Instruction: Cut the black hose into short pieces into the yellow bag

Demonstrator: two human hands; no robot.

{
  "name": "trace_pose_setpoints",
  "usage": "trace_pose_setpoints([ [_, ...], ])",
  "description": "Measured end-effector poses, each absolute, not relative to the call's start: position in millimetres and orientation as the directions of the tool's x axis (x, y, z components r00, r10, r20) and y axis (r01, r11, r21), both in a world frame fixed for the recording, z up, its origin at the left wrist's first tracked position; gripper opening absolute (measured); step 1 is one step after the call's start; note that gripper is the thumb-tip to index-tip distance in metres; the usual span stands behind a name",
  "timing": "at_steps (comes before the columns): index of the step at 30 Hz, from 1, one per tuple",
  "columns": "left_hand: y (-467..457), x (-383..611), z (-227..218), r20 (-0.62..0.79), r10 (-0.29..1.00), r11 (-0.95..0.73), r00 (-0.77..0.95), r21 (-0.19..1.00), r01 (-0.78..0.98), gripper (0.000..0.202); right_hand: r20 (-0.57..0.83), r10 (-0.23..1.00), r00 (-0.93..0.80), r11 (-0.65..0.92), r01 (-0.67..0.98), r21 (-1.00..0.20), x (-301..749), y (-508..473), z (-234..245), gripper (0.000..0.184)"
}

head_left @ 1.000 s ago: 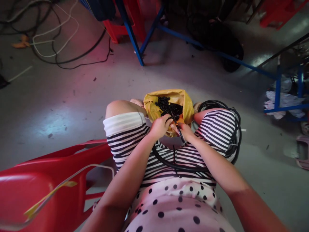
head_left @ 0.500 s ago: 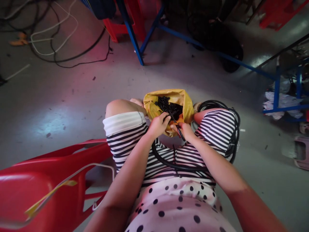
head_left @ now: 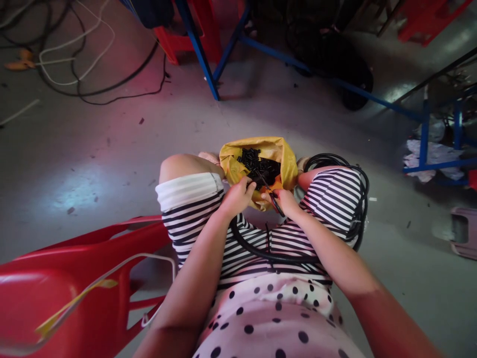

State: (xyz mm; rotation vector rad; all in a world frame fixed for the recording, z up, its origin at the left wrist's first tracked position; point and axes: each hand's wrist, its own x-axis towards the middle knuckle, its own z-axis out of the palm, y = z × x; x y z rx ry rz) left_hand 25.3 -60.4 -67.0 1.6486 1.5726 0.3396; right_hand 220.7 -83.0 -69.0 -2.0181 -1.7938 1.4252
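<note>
A yellow bag (head_left: 286, 156) stands open between my legs with many short black tube pieces (head_left: 251, 159) inside. My left hand (head_left: 238, 195) is closed at the bag's near rim, pinching the end of a long black tube (head_left: 257, 251). From there the tube curves across my lap, under my right forearm, toward a coil (head_left: 363, 199) around my right knee. My right hand (head_left: 286, 200) grips dark-handled scissors (head_left: 276, 204), whose blades point into the bag, just right of my left fingertips. The exact tube end is partly hidden by my left fingers.
A red plastic chair (head_left: 93, 278) is close on my left, with a white cable (head_left: 141, 255) over it. Blue metal table legs (head_left: 201, 54) and a red stool (head_left: 179, 44) stand ahead. Cables (head_left: 122, 82) lie on the floor at far left.
My left hand has drawn slightly left, apart from the scissors blades. My right hand stays in nearly the same place with the scissors. The whole view has shifted a little.
</note>
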Motion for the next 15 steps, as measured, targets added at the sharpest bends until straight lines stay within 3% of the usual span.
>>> trace_pose_setpoints([
  [9,-55.0,28.0,-56.7,-0.37,0.925,0.201,0.087,0.67,0.714,0.032,-0.577,0.813,-0.075,-0.34,0.744,-0.575,220.4,-81.8,-63.5,0.059],
  [15,-52.3,30.1,-54.6,-0.329,0.942,0.193,0.07,0.699,0.689,0.031,-0.57,0.807,-0.152,-0.369,0.623,-0.689,221.1,-82.9,-62.4,0.05],
])
